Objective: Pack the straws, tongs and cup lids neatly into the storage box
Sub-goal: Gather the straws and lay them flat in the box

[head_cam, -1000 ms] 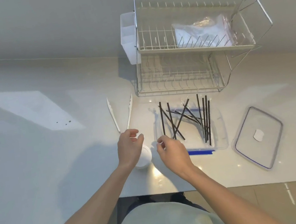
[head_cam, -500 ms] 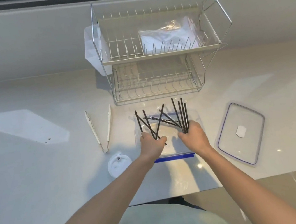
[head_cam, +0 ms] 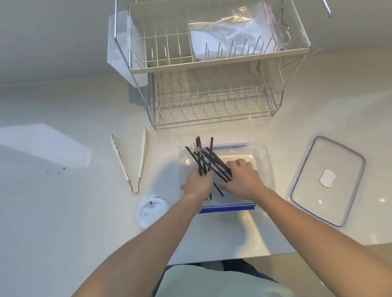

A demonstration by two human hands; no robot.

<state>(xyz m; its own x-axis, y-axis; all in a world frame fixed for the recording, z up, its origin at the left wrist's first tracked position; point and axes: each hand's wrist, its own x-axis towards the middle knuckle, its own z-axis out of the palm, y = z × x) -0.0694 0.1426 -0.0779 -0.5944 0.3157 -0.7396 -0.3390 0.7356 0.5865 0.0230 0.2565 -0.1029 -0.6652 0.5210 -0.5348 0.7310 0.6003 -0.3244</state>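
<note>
A clear storage box (head_cam: 264, 164) with blue clips sits on the counter in front of me. Several black straws (head_cam: 206, 158) lie bunched in it, their far ends sticking over the back left rim. My left hand (head_cam: 198, 184) and my right hand (head_cam: 242, 178) are both inside the box, closed around the near ends of the straws from either side. White tongs (head_cam: 132, 161) lie spread on the counter left of the box. A white cup lid (head_cam: 151, 211) lies near the counter's front edge, just left of my left wrist.
The box's clear lid (head_cam: 328, 178) with a blue seal lies right of the box. A two-tier wire dish rack (head_cam: 215, 78) stands behind, with a plastic bag (head_cam: 232, 31) on its upper shelf. The counter's front edge (head_cam: 303, 251) runs below my forearms.
Both hands moved from the cup lid to the box and gathered the scattered straws into one bunch at its left side. The cup lid stays on the counter.
</note>
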